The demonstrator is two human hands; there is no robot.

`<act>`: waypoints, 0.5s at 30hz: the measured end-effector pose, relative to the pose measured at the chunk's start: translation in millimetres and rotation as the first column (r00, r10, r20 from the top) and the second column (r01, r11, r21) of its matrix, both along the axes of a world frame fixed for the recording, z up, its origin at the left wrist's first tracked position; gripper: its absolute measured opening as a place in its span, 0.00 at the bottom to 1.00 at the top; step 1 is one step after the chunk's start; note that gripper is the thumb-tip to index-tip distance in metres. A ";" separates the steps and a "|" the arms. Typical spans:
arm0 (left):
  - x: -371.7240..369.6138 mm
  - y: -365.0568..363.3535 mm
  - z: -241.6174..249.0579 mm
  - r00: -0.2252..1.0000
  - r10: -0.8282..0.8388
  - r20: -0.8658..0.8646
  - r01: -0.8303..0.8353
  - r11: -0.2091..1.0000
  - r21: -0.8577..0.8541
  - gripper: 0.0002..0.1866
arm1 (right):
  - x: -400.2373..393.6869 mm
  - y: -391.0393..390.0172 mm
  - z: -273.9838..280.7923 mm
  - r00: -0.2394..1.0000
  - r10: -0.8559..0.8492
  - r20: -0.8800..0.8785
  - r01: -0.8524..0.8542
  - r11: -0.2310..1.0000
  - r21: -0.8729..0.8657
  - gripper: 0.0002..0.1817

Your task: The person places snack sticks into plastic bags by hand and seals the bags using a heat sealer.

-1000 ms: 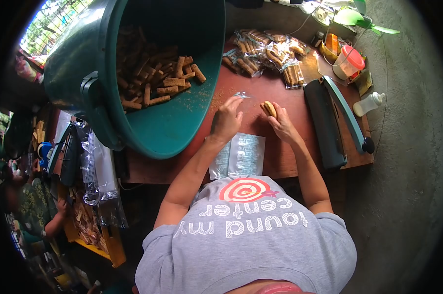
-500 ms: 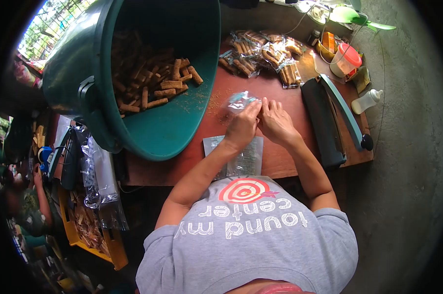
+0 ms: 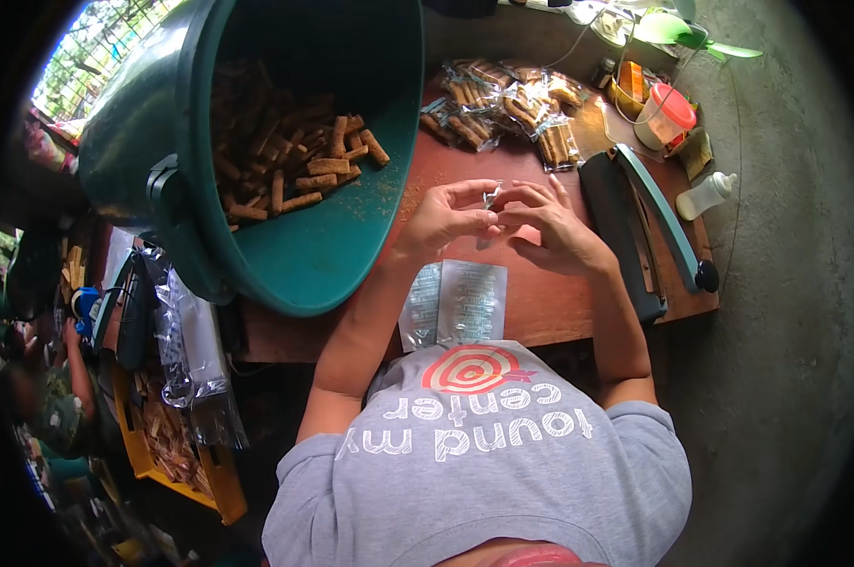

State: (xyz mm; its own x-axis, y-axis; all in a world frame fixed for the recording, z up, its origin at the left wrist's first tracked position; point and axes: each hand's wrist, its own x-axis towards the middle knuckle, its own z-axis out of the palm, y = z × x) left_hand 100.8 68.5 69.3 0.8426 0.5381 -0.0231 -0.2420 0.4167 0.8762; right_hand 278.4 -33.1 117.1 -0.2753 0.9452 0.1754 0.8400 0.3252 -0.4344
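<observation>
A small clear plastic bag [image 3: 490, 196] shows as a shiny, crumpled bit between my hands, above the table. My left hand [image 3: 446, 219] pinches it between thumb and fingers. Close on the other side, my right hand [image 3: 554, 227] has its fingers spread and bent, the fingertips at the bag's edge and the thumb apart. Most of the bag is hidden by the fingers. Below my hands, flat printed plastic bags [image 3: 472, 300] lie at the table's front edge, against the grey shirt.
A big green tub [image 3: 304, 274] lies tipped at the left, holding brown stick-shaped biscuits [image 3: 327, 166]. Filled packs [image 3: 512, 99] are heaped at the back. An impulse sealer [image 3: 635, 227], a baby bottle [image 3: 707, 196] and a red-lidded jar [image 3: 666, 118] stand right. Another person [image 3: 58, 397] is far left.
My hands have come back toward me and turned, with the bag between them. My right hand's fingers have spread from their pinch. The flat bags below are more exposed.
</observation>
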 end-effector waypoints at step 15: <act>6.8 -24.1 -54.6 0.966 -0.255 0.047 0.259 0.959 -0.117 0.15 | 18.4 15.4 -19.9 0.822 -0.341 -0.457 0.268 0.938 -0.218 0.29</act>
